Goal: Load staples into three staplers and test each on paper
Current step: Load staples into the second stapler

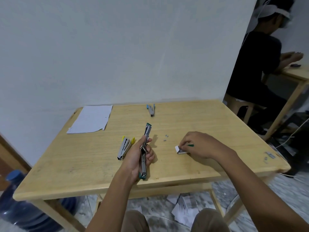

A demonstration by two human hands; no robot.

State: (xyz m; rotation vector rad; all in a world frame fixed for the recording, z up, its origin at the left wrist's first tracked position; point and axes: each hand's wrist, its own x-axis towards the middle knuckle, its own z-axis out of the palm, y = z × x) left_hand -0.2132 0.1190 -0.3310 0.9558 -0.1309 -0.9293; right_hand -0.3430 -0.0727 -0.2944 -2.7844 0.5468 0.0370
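Head view: left hand (pixel 138 156) at frame centre, fingers curled round the middle of the green stapler (pixel 148 130), which is swung fully open just above the table (pixel 209 118). Right hand (pixel 200 144), right of centre, has its fingertips bent down, pinching the open staple box (pixel 181 151) on the tabletop. The fingers hide the box contents. Yellow stapler (pixel 124 149) lies just left of the left hand. Blue stapler (pixel 151 111) and paper (pixel 91 118) lie near the far edge.
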